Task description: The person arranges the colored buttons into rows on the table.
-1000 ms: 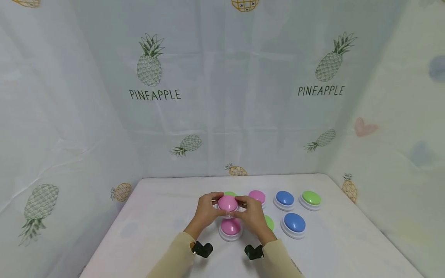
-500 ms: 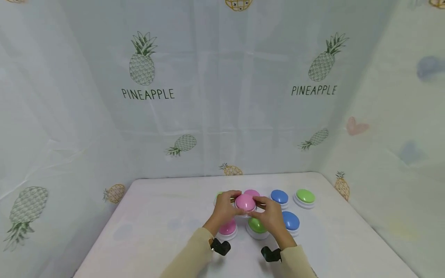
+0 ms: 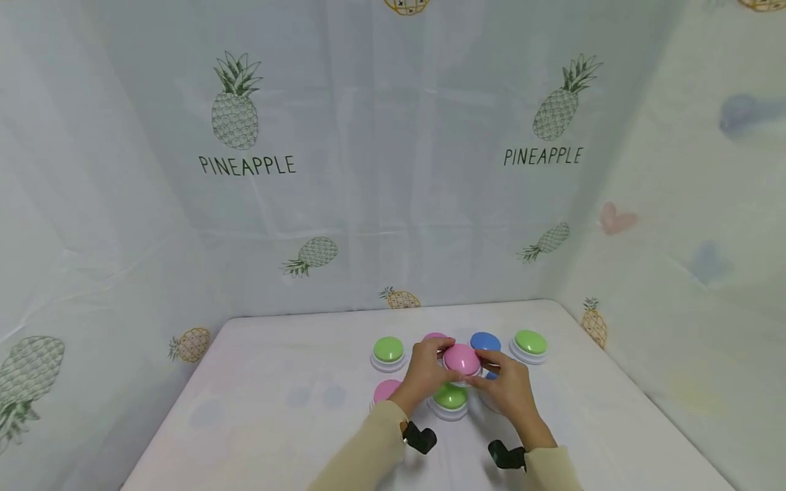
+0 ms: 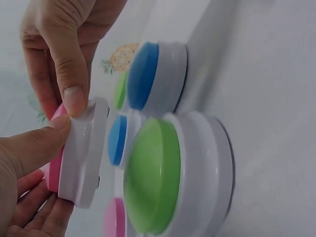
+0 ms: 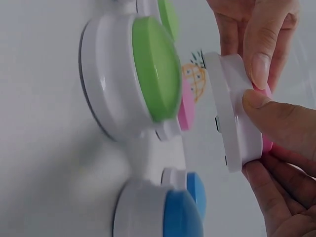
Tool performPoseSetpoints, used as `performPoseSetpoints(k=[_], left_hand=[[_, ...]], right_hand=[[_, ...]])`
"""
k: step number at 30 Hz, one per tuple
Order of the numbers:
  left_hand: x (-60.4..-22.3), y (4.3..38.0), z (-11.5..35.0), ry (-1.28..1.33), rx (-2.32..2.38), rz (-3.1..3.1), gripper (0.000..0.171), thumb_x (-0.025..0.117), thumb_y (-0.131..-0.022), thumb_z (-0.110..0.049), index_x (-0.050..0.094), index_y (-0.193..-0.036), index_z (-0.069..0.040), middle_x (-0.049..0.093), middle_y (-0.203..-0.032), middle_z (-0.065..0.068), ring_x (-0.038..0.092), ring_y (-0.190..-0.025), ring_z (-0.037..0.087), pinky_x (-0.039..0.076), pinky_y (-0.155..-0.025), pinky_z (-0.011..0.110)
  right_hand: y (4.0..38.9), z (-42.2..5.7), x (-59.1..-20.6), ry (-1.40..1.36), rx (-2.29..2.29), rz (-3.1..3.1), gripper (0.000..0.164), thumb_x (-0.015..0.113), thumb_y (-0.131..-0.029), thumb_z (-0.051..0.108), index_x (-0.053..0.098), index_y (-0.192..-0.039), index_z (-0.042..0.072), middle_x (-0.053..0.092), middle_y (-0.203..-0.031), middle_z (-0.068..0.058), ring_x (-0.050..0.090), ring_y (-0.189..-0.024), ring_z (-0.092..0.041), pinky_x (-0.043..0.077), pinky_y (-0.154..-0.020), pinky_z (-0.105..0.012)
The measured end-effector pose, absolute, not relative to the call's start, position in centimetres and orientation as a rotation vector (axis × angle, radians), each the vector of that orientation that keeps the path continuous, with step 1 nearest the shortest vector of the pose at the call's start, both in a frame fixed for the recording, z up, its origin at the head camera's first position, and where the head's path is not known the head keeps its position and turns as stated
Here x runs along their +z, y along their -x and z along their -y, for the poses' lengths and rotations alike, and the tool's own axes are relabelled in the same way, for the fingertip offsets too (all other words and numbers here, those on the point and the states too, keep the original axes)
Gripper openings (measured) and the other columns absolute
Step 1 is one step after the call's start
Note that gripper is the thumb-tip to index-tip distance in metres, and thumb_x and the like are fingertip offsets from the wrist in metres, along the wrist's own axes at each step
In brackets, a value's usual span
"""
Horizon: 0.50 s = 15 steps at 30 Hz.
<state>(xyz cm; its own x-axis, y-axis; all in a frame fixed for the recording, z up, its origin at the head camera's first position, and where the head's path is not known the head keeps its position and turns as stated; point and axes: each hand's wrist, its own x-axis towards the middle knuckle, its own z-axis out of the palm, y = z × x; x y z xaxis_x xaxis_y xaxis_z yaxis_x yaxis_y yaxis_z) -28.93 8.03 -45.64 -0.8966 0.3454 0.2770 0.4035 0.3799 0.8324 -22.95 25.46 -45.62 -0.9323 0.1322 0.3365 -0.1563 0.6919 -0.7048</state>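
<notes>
Both hands hold one pink push button with a white base, raised above the table. My left hand grips its left side, thumb in front and fingers behind. From the right, my right hand grips it the same way. The wrist views show the white base lifted clear, with both thumbs close together on its near side. Below the held button stands a green button. A blue button lies under the right hand, largely covered in the head view.
Behind the hands is a row: a green button, a partly hidden pink one, a blue one and another green one. A pink button sits beside the left forearm. Pineapple-print cloth surrounds the white table.
Both hands have carried the pink button rightward, from above the front pink button to between the front green and blue ones. The head view has turned slightly right.
</notes>
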Motion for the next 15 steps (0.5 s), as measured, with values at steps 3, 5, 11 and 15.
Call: performPoseSetpoints(k=[3, 5, 11, 15], left_hand=[[-45.5, 28.6, -9.6, 0.697, -1.59, 2.57, 0.065, 0.094, -0.076, -0.004, 0.068, -0.136, -0.004, 0.072, -0.131, 0.005, 0.066, -0.124, 0.022, 0.055, -0.106, 0.035], [-45.5, 28.3, -10.6, 0.686, -1.617, 2.58, 0.066, 0.094, -0.076, -0.003, 0.069, -0.137, -0.005, 0.072, -0.132, 0.004, 0.066, -0.124, 0.021, 0.055, -0.105, 0.035], [-45.4, 27.4, -13.1, 0.689, -1.647, 2.587, 0.065, 0.094, -0.076, -0.002, 0.069, -0.136, -0.007, 0.072, -0.131, 0.002, 0.066, -0.122, 0.017, 0.055, -0.104, 0.033], [-45.4, 26.9, -14.4, 0.717, -1.641, 2.583, 0.065, 0.094, -0.077, -0.004, 0.069, -0.137, -0.008, 0.071, -0.131, 0.0, 0.065, -0.122, 0.013, 0.055, -0.103, 0.029]], right_hand=[[22.2, -26.7, -45.4, 0.002, 1.107, 2.538, 0.06, 0.092, -0.081, 0.01, 0.067, -0.133, -0.006, 0.07, -0.128, -0.025, 0.069, -0.117, -0.042, 0.055, -0.1, -0.053], [21.6, -27.5, -45.3, 0.012, 1.092, 2.538, 0.059, 0.092, -0.08, 0.01, 0.068, -0.132, -0.006, 0.071, -0.127, -0.025, 0.07, -0.116, -0.042, 0.056, -0.1, -0.053], [20.3, -29.8, -45.4, 0.028, 1.052, 2.518, 0.059, 0.094, -0.079, 0.012, 0.07, -0.13, -0.004, 0.072, -0.125, -0.024, 0.071, -0.114, -0.042, 0.058, -0.096, -0.053], [19.7, -31.1, -45.5, 0.029, 1.017, 2.492, 0.059, 0.094, -0.077, 0.011, 0.07, -0.129, -0.005, 0.072, -0.124, -0.025, 0.071, -0.112, -0.044, 0.059, -0.093, -0.054]])
